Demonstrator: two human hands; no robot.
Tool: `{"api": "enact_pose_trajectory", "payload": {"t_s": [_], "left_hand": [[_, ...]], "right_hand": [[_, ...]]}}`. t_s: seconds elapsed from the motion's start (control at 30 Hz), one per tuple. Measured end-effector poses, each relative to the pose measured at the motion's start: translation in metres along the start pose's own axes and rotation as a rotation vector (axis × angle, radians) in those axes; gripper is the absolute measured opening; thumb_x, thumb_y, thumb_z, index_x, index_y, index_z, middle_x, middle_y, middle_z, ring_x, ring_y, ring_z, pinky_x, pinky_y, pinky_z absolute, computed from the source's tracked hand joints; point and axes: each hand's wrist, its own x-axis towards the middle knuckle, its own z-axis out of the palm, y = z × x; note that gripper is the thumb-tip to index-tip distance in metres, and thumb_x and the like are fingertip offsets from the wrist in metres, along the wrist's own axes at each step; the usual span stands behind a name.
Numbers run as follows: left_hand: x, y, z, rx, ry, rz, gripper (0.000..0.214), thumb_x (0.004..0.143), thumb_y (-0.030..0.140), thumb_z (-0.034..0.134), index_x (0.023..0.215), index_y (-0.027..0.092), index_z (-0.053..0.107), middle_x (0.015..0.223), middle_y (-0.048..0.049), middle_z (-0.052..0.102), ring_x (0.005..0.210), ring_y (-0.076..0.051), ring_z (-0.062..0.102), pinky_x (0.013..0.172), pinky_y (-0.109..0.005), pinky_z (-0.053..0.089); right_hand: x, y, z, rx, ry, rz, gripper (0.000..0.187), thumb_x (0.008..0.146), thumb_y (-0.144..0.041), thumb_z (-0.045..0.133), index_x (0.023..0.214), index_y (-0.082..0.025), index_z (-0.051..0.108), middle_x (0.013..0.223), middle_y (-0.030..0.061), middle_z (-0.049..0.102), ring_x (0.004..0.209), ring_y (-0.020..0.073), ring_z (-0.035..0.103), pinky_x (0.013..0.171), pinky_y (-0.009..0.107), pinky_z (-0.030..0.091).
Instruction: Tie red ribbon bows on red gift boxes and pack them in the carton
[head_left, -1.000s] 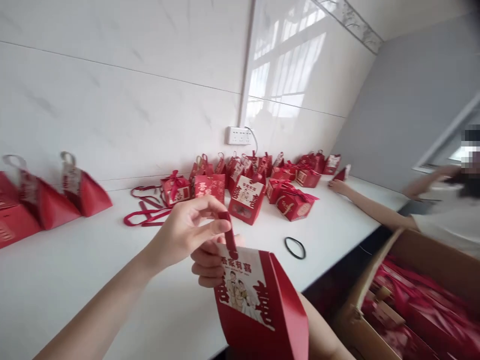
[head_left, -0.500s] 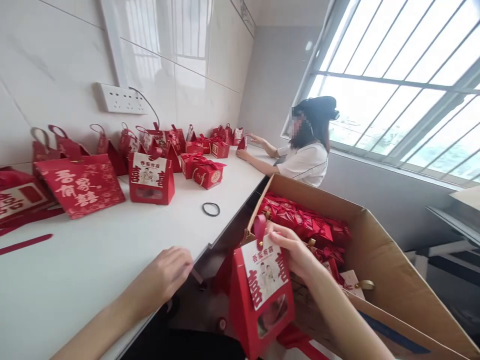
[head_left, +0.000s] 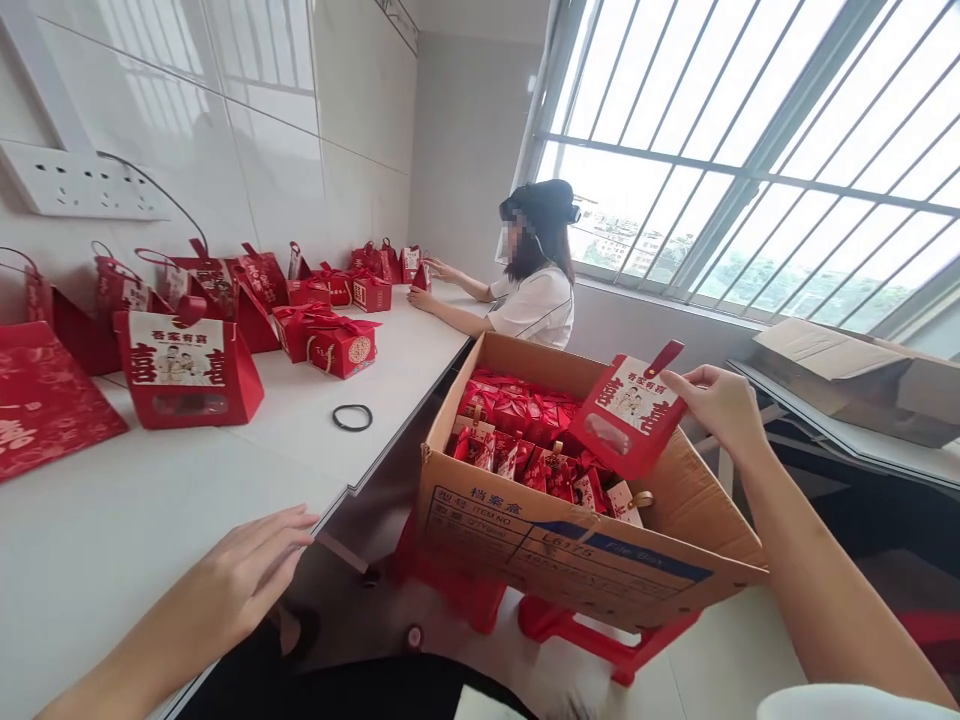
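Observation:
My right hand grips the top edge of a red gift box that has a white printed label, a small clear window and a ribbon loop. It hangs tilted over the open cardboard carton, above its right half. Inside the carton lie many red gift boxes in rows, some with ribbon bows. At the edge of the white table, my left hand rests with its fingers stretched out, holding nothing. A similar labelled gift box stands upright on the table.
Several more red boxes line the wall, among them a bow-tied box. A black elastic band lies near the table edge. A co-worker sits at the far end. Red stools stand under the carton; flattened cardboard lies at right.
My right hand has lifted the gift box from beside the carton to above it, moving right. My left hand's fingers have straightened. The view has turned right.

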Motion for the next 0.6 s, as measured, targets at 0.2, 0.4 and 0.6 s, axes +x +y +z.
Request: {"api": "enact_pose_trajectory", "payload": {"t_s": [0.2,0.4,0.6], "left_hand": [[0.003,-0.007,-0.006,0.184,0.017,0.188,0.022,0.089,0.030,0.043,0.096,0.025,0.064,0.111,0.0004,0.067,0.105,-0.018,0.061,0.086,-0.028,0.051],[0.006,0.027,-0.005,0.442,0.018,0.496,0.038,0.085,0.008,0.039,0.117,0.018,0.058,0.115,-0.0029,0.065,0.111,-0.021,0.057,0.099,-0.035,0.041],[0.037,0.077,0.026,0.341,-0.051,0.535,0.040,0.083,0.008,0.039,0.119,0.015,0.055,0.125,-0.0050,0.059,0.122,-0.020,0.049,0.101,-0.033,0.037]], "right_hand": [[0.014,0.050,0.014,-0.568,-0.121,0.055,0.028,0.079,-0.033,0.059,0.058,-0.020,0.046,0.072,0.0143,0.067,0.078,0.0303,0.065,0.063,0.035,0.039],[0.025,0.089,0.016,-0.646,-0.376,0.074,0.021,0.072,-0.027,0.066,0.056,-0.021,0.053,0.065,0.0086,0.065,0.068,0.0283,0.063,0.055,0.032,0.037],[0.046,0.125,0.028,-0.533,-0.669,0.060,0.019,0.069,-0.020,0.069,0.054,-0.020,0.057,0.057,0.0036,0.064,0.042,0.0159,0.054,0.048,0.027,0.037]]}}
